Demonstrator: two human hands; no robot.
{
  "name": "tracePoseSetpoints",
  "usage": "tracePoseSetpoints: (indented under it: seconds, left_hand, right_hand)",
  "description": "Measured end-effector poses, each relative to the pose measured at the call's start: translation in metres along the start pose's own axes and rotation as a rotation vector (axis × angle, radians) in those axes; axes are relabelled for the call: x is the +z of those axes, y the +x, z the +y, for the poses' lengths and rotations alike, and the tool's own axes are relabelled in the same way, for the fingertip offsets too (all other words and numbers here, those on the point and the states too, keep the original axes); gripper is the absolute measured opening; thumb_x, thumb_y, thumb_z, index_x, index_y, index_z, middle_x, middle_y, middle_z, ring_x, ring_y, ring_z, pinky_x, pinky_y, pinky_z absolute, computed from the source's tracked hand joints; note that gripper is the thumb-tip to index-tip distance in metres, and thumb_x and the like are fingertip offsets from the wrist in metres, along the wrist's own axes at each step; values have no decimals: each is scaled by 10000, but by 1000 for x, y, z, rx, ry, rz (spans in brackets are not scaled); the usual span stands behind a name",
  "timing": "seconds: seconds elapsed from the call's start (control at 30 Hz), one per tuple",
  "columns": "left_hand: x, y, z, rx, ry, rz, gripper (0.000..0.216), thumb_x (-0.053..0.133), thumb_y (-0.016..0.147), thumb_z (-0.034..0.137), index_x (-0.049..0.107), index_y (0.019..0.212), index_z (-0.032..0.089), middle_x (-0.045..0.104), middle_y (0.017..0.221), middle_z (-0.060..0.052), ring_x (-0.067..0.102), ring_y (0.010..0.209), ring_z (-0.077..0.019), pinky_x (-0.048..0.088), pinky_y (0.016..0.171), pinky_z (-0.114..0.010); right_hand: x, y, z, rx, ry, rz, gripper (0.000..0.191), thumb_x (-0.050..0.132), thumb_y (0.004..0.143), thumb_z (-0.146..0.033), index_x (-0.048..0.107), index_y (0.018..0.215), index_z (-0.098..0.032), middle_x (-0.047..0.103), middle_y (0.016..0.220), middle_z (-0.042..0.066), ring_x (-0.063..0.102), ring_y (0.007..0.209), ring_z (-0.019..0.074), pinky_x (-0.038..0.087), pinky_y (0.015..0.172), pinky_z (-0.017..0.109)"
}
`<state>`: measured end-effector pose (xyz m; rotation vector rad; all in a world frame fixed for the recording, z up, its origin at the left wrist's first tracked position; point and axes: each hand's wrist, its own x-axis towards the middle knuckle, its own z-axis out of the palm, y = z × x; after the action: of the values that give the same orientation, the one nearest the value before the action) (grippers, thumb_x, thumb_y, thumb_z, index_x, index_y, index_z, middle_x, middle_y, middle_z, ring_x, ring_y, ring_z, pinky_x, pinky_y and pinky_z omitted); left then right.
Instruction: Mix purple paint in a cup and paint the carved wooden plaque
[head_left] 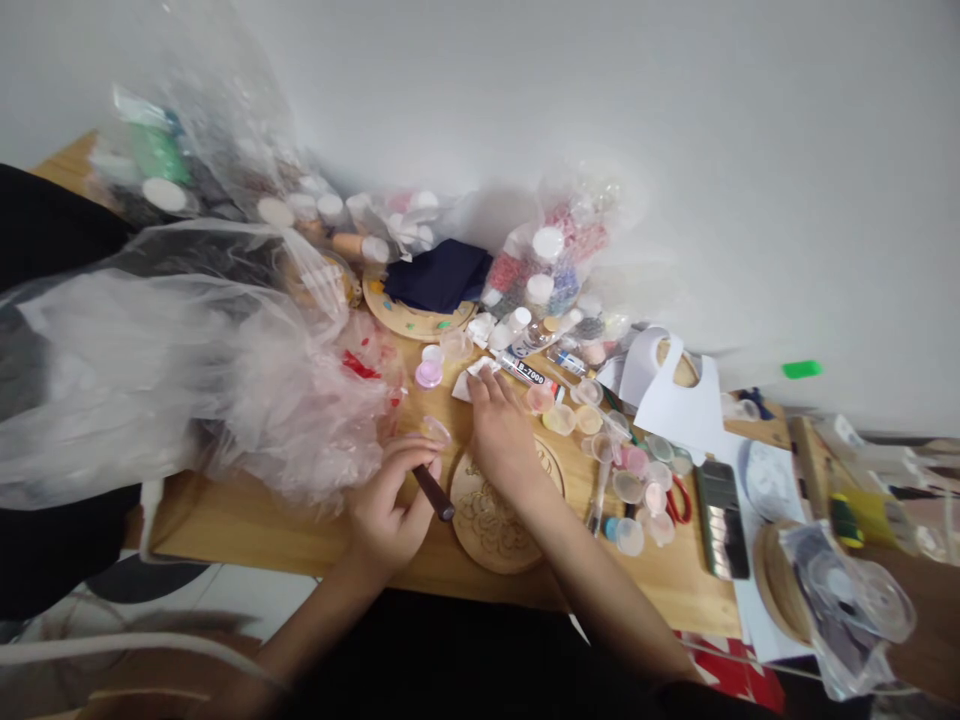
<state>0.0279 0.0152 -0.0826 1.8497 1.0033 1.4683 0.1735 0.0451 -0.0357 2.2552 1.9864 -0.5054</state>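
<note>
My left hand [390, 500] is closed around a tool with a dark brown handle [431, 492], whose far end is hidden by the fingers. Just beyond those fingers is a small clear plastic cup [436, 430]; I cannot tell whether they touch it. My right hand [499, 425] reaches over a round wooden disc [499, 535] with carved curved outlines, and its fingertips press together on a crumpled white tissue [463, 385]. Beside the tissue lies a glue tube [525, 370] marked B-7000. A pink lidded pot [428, 375] stands to the left.
Several small tubs of coloured paste [634, 460] crowd the right side, near red scissors [680, 500] and a dark phone [722, 520]. Large clear plastic bags [187, 380] fill the left. A navy cloth [442, 275] and bagged beads [577, 240] are at the back.
</note>
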Motion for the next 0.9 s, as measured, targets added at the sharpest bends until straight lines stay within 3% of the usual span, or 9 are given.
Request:
tracePoseSetpoints:
  seconds: [0.33, 0.63, 0.9]
  left_hand:
    - [-1, 1, 0, 16, 5, -14, 229, 612, 828, -25, 615, 957, 165, 721, 936, -51, 702, 924, -166, 589, 872, -304]
    - [-2, 2, 0, -4, 30, -33, 199, 614, 848, 12, 629, 959, 177, 729, 937, -46, 710, 908, -169, 594, 853, -309]
    - [-3, 2, 1, -5, 34, -29, 188, 624, 838, 8, 621, 936, 169, 724, 929, -52, 707, 899, -167, 595, 841, -303]
  right_hand:
    - [-2, 1, -1, -130, -27, 3, 488, 387, 945, -2, 537, 1405, -66, 455, 1519, 187, 419, 1432, 302, 363, 1180, 447]
    - [10, -22, 2, -230, 43, 69, 444, 448, 951, -47, 579, 1369, -122, 529, 1472, 170, 460, 1405, 275, 381, 1166, 480]
    - [4, -6, 11, -93, 171, 52, 514, 448, 859, 37, 573, 1352, -30, 462, 1516, 211, 429, 1427, 271, 378, 1173, 413]
